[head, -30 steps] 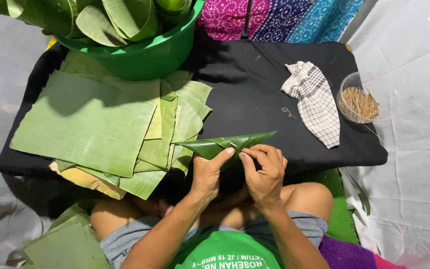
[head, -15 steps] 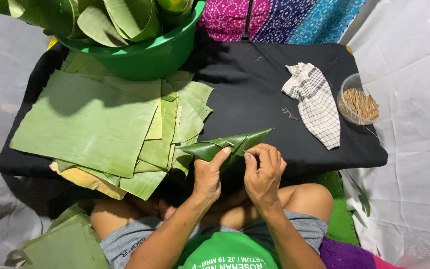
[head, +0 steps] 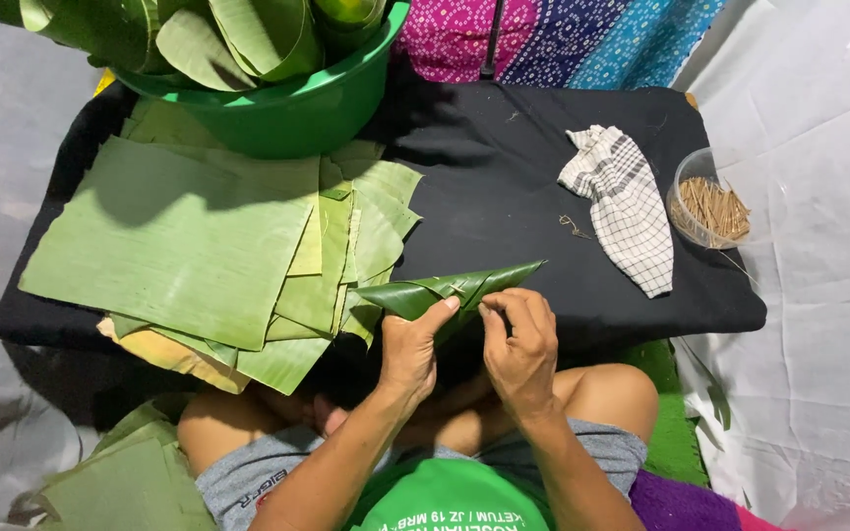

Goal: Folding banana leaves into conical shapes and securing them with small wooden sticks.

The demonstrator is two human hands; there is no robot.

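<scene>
Bright, even daylight; sharp focus throughout. The round green plastic basin (head: 287, 108) casts a soft shadow toward seven o'clock. White sheeting (head: 819, 374) glares slightly.

Both hands pinched a folded banana-leaf parcel (head: 450, 291) over the black board (head: 504, 197).
Left hand (head: 410, 344) and right hand (head: 521, 344) gripped it beside stacked banana leaves (head: 179, 246); a checked cloth (head: 627, 202) and a tub of wooden picks (head: 712, 205) lay near.

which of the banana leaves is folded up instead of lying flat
The folded leaf pinched between the left hand and right hand; the stacked leaves lie flat.
</scene>
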